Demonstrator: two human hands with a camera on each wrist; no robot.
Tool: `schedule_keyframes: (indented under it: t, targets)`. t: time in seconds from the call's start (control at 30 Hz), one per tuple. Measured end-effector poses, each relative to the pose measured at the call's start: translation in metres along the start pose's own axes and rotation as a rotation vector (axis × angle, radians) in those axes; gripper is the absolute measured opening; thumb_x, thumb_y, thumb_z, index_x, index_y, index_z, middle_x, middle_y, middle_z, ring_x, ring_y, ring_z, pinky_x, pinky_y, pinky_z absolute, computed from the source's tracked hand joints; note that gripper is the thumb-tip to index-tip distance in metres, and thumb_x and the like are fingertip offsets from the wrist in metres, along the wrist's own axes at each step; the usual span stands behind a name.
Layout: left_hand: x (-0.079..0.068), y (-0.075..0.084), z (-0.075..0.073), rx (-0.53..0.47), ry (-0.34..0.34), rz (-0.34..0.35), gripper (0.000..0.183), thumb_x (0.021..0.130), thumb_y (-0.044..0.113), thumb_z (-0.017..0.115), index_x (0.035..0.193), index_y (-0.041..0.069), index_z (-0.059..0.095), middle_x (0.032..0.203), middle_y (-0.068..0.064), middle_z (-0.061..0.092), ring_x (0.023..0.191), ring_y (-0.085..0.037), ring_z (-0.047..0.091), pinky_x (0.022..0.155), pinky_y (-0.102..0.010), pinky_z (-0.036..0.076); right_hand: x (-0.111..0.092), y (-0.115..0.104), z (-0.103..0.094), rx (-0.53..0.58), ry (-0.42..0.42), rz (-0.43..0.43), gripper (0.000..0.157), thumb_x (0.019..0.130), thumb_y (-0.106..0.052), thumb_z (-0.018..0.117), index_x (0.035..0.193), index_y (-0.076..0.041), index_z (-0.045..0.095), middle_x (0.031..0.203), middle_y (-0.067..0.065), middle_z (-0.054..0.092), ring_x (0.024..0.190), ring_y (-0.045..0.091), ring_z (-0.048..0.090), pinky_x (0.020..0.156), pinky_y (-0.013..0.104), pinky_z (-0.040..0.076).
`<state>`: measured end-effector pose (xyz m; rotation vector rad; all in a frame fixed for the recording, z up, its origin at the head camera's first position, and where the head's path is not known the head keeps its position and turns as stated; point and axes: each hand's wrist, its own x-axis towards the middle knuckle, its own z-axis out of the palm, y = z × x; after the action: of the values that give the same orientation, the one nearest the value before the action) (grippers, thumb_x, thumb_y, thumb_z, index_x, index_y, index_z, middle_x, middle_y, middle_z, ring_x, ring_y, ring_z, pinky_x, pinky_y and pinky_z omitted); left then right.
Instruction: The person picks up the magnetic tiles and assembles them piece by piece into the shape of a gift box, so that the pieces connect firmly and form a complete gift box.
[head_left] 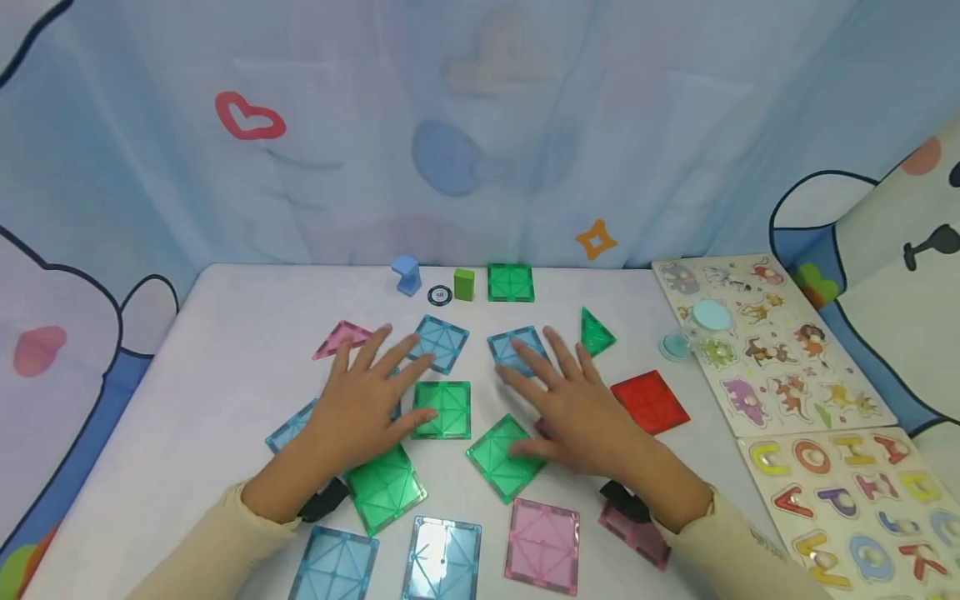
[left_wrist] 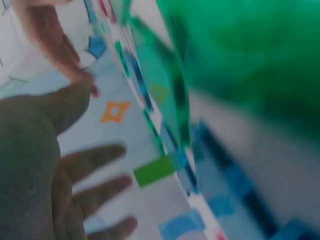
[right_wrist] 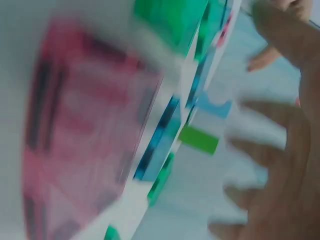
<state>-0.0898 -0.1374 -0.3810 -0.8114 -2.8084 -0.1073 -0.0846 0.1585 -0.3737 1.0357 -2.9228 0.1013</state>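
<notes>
My left hand (head_left: 360, 408) hovers with spread fingers over the left part of the magnetic tiles, holding nothing. Its thumb is beside a green square tile (head_left: 442, 410); under its wrist lies another green tile (head_left: 386, 492). My right hand (head_left: 581, 412), also spread and holding nothing, is above a tilted green tile (head_left: 504, 457), and its fingertips reach toward a blue tile (head_left: 516, 348). A red tile (head_left: 651, 402) lies right of it. A pink tile (right_wrist: 90, 135) looms blurred in the right wrist view. The hands partly hide some tiles.
Blue tiles (head_left: 442, 558) and a pink tile (head_left: 542, 546) lie near the front. A blue block (head_left: 407, 275), a round chip (head_left: 439, 295) and a green block (head_left: 464, 285) stand at the back. Animal (head_left: 780, 333) and letter puzzle boards (head_left: 847, 492) lie right, near turquoise discs (head_left: 675, 347).
</notes>
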Motion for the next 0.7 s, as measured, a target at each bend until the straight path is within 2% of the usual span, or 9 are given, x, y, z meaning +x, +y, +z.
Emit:
schedule_keyframes:
  t: [0.1,0.2,0.3,0.4,0.53,0.7]
  targets:
    - [-0.011,0.009,0.003,-0.042,-0.059,0.127,0.064,0.088,0.064,0.048,0.139,0.026,0.049,0.149,-0.002,0.038,0.140,-0.033,0.025,0.107,-0.063,0.016,-0.009,-0.013,0.003,0.089,-0.094,-0.177,0.084,0.074,-0.062,0.068,0.146,-0.033,0.036,0.155,-0.001,0.024,0.144,0.036,0.000,0.107,0.065,0.015]
    - [-0.024,0.016,0.007,-0.075,-0.142,0.172,0.063,0.090,0.063,0.045,0.140,0.025,0.048,0.149,-0.001,0.038,0.138,-0.030,0.030,0.109,-0.060,0.015,-0.014,-0.022,0.009,0.138,-0.164,-0.248,0.074,0.077,-0.057,0.069,0.142,-0.033,0.042,0.150,-0.004,0.034,0.144,0.033,0.008,0.108,0.061,0.017]
    - [-0.036,0.018,0.007,-0.082,-0.186,0.159,0.064,0.090,0.064,0.044,0.141,0.026,0.046,0.149,0.000,0.038,0.137,-0.027,0.033,0.110,-0.057,0.014,-0.014,-0.026,0.013,0.104,-0.128,-0.228,0.067,0.079,-0.054,0.069,0.137,-0.030,0.049,0.140,-0.001,0.046,0.141,0.031,0.021,0.109,0.057,0.022]
    - [-0.042,0.019,0.006,-0.085,-0.193,0.145,0.064,0.089,0.064,0.044,0.141,0.027,0.046,0.149,0.001,0.038,0.136,-0.026,0.034,0.110,-0.056,0.015,-0.012,-0.025,0.015,0.038,-0.054,-0.171,0.064,0.078,-0.054,0.069,0.132,-0.024,0.055,0.130,0.003,0.051,0.136,0.031,0.030,0.107,0.055,0.027]
    - [-0.044,0.022,0.005,-0.101,-0.200,0.139,0.066,0.089,0.066,0.043,0.142,0.027,0.044,0.150,0.001,0.037,0.137,-0.026,0.033,0.109,-0.056,0.017,-0.004,-0.026,0.017,-0.034,0.022,-0.122,0.062,0.080,-0.055,0.067,0.129,-0.018,0.058,0.123,0.006,0.055,0.130,0.031,0.038,0.105,0.052,0.032]
    - [-0.046,0.029,0.004,-0.131,-0.218,0.137,0.067,0.089,0.066,0.042,0.143,0.027,0.043,0.151,0.001,0.034,0.137,-0.026,0.032,0.108,-0.056,0.018,0.011,-0.033,0.021,-0.064,0.071,-0.123,0.061,0.082,-0.055,0.065,0.124,-0.013,0.060,0.120,0.007,0.056,0.125,0.031,0.044,0.104,0.047,0.035]
